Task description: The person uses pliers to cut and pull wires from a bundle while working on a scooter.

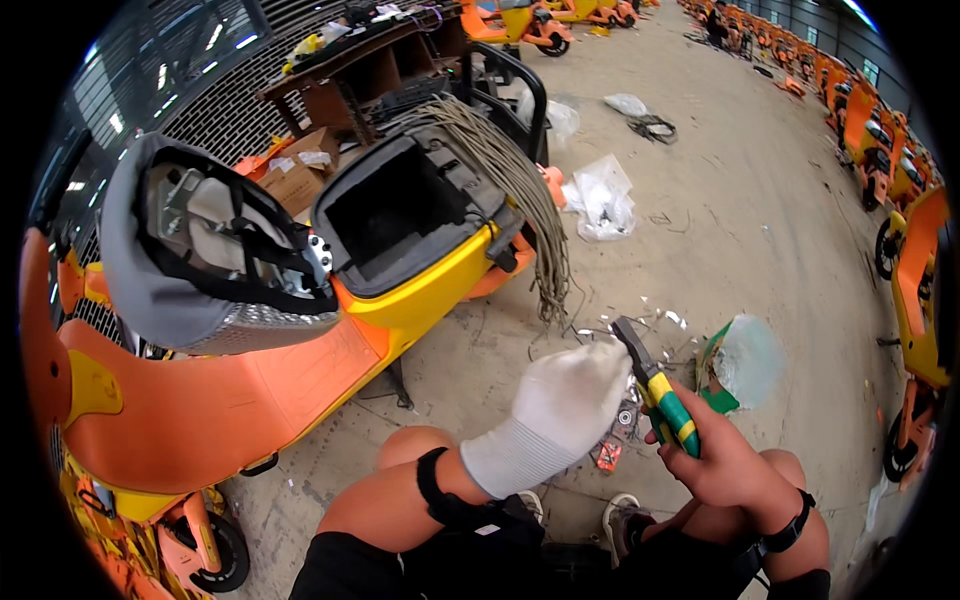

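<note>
My right hand [722, 452], bare, is wrapped round the green and yellow handles of a pair of pliers [655, 383], whose dark jaws point up and away from me. Right beside the jaws is my left hand [565, 405] in a white knit glove, its fingers pinched together. Whatever those fingers hold is hidden by the glove. To the left stands an orange and yellow scooter [300, 385] with its grey seat [185, 290] tipped up. Its dark storage box [375, 275] is uncovered, and a bundle of grey-brown cables [545, 240] hangs over the rear.
Small scraps and metal parts [625, 415] lie on the floor below my hands, near a torn green and clear bag [748, 362]. White plastic [603, 198] lies farther off. A brown desk [335, 85] stands behind the scooter; rows of scooters [920, 290] line the right.
</note>
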The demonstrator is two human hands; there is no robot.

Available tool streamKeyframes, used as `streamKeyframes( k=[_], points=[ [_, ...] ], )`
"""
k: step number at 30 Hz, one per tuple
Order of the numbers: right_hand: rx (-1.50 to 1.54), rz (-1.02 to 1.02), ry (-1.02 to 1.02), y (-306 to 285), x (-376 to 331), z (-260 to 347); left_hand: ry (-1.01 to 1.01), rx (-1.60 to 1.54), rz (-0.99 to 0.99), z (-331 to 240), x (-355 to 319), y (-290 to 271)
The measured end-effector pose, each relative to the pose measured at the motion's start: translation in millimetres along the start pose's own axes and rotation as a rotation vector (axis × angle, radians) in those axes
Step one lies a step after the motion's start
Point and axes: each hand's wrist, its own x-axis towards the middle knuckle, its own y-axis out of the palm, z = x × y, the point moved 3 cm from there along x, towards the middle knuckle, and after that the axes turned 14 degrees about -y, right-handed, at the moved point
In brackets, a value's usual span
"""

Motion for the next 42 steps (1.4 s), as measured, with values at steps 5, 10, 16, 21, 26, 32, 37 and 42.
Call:
streamKeyframes(
  k=[5,10,16,21,26,32,37,42],
  points=[
    [-0.236,-0.005,-0.079,-4.3,3.0,-0.9,-0.479,-0.678,0.625,13.7,15.8,-9.2],
    [-0.31,0.021,-0.17,-6.3,3.2,-2.4,-0.674,-1.118,0.837,17.9,11.4,-11.1],
    [-0.293,0.012,-0.234,-3.3,4.0,1.7,-0.516,-0.789,0.611,16.7,10.4,-12.7],
    [-0.122,0.054,-0.106,1.1,2.8,3.7,-0.211,-0.315,0.182,4.3,1.6,-13.8],
    [0.022,0.037,-0.088,4.6,0.8,6.8,0.116,-0.05,-0.185,-5.0,-6.1,-13.1],
    [0.019,0.021,-0.012,1.8,3.7,5.5,0.077,-0.058,-0.103,-0.1,0.4,-7.7],
    [-0.124,0.004,-0.036,1.9,2.4,9.9,-0.524,-0.785,0.671,15.7,13.9,-13.3],
    [-0.367,-0.036,-0.182,-0.1,0.0,3.2,-0.564,-1.09,0.832,20.8,14.5,-12.2]
  ],
)
